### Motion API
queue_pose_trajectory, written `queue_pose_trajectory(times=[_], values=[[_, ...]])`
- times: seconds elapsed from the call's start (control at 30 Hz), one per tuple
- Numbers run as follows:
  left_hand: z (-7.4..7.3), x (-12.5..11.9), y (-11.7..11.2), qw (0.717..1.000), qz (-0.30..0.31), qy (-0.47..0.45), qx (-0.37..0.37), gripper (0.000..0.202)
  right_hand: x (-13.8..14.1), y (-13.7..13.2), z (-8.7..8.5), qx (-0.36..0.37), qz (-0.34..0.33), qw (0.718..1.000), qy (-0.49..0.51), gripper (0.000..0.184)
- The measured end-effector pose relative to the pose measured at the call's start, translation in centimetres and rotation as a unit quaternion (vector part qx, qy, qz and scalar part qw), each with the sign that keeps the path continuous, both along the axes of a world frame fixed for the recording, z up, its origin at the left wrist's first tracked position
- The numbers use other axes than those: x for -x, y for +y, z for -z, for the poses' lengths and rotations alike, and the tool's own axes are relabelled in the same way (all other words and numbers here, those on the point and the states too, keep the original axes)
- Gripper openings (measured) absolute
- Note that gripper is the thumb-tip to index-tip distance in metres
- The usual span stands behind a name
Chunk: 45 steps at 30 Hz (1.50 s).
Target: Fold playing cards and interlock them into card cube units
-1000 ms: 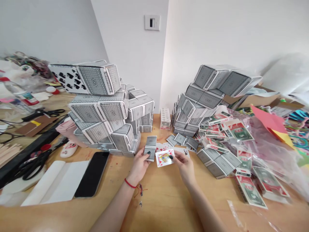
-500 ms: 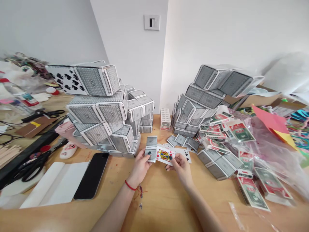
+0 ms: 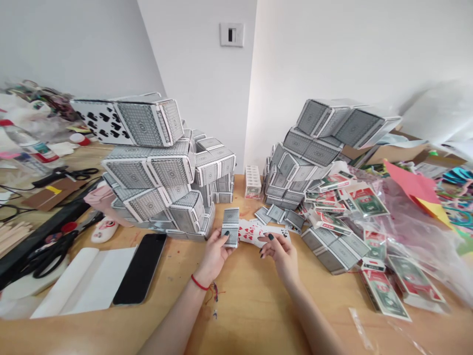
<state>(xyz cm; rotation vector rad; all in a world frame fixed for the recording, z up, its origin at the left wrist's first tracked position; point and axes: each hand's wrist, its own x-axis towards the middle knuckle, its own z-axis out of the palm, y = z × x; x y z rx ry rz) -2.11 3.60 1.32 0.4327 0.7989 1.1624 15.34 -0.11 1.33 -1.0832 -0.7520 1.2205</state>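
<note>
Pinching a grey-patterned card piece (image 3: 231, 228) between thumb and fingers, a person's left hand (image 3: 216, 250) is poised over a wooden table (image 3: 244, 305) before pale walls (image 3: 314, 59) bearing a switch plate (image 3: 232, 35). Beside it, the right hand (image 3: 284, 254) curls over face-up playing cards (image 3: 247, 232), partly covering them; whether it grips one cannot be told. Left (image 3: 172, 170) and right card structures (image 3: 314, 145) flank the hands. Clear plastic (image 3: 417, 241) blurs at right, a red-capped bottle (image 3: 35, 144) meets the left edge, and both forearms leave the bottom of the frame.
</note>
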Motion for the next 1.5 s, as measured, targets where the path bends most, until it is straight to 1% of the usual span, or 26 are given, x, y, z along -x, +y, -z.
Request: queue_pose_trajectory(times=[0.2, 0.33, 0.47, 0.67, 0.77, 0.83, 0.9, 0.97, 1.0, 1.1, 1.2, 1.3, 1.4, 1.5], values=[[-0.3, -0.2, -0.2, 1.000, 0.013, 0.009, 0.000, 0.026, -0.2, -0.2, 0.8, -0.015, -0.033, 0.999, -0.003, 0.021], [-0.2, -0.3, -0.2, 1.000, 0.012, 0.013, 0.006, 0.027, -0.1, -0.1, 0.7, -0.018, -0.036, 0.998, -0.042, 0.019], [-0.1, -0.3, -0.2, 1.000, 0.004, 0.018, 0.003, 0.026, 0.2, -0.1, 0.4, -0.016, -0.037, 0.996, -0.078, 0.023], [-0.1, -0.2, -0.1, 1.000, 0.005, 0.025, -0.008, 0.026, 0.0, -0.1, 0.6, -0.012, -0.035, 0.995, -0.092, 0.030], [0.0, -0.1, 0.0, 0.999, 0.001, 0.032, -0.008, 0.027, 0.2, -0.1, 0.6, 0.000, -0.058, 0.994, -0.090, 0.033], [0.2, -0.1, 0.0, 0.999, 0.001, 0.038, -0.017, 0.027, 0.4, -0.1, 0.4, 0.001, -0.082, 0.994, -0.078, 0.040], [0.4, -0.1, 0.1, 0.998, -0.001, 0.055, -0.028, 0.027, 0.7, -0.2, 0.2, -0.006, -0.100, 0.993, -0.065, 0.055], [0.6, -0.1, 0.1, 0.995, -0.006, 0.091, -0.036, 0.028, 0.8, -0.2, 0.1, -0.010, -0.114, 0.992, -0.060, 0.067], [0.7, -0.1, 0.1, 0.993, -0.010, 0.112, -0.038, 0.029, 0.8, -0.2, 0.1, -0.007, -0.123, 0.991, -0.061, 0.068], [0.7, -0.2, 0.1, 0.985, -0.030, 0.164, -0.044, 0.030, 0.7, -0.2, 0.6, 0.011, -0.150, 0.986, -0.066, 0.060], [0.5, -0.4, 0.0, 0.980, -0.036, 0.190, -0.055, 0.028, 0.4, -0.1, 1.0, 0.022, -0.164, 0.984, -0.071, 0.058], [0.5, -0.4, -0.2, 0.975, -0.015, 0.210, -0.071, 0.027, 0.0, 0.0, 1.0, 0.033, -0.169, 0.982, -0.084, 0.057], [0.6, -0.4, -0.3, 0.970, 0.010, 0.225, -0.090, 0.030, -0.4, 0.1, 0.7, 0.037, -0.189, 0.977, -0.094, 0.052], [0.6, -0.3, -0.4, 0.969, 0.036, 0.221, -0.103, 0.027, -0.5, 0.1, 0.4, 0.032, -0.206, 0.973, -0.098, 0.047]])
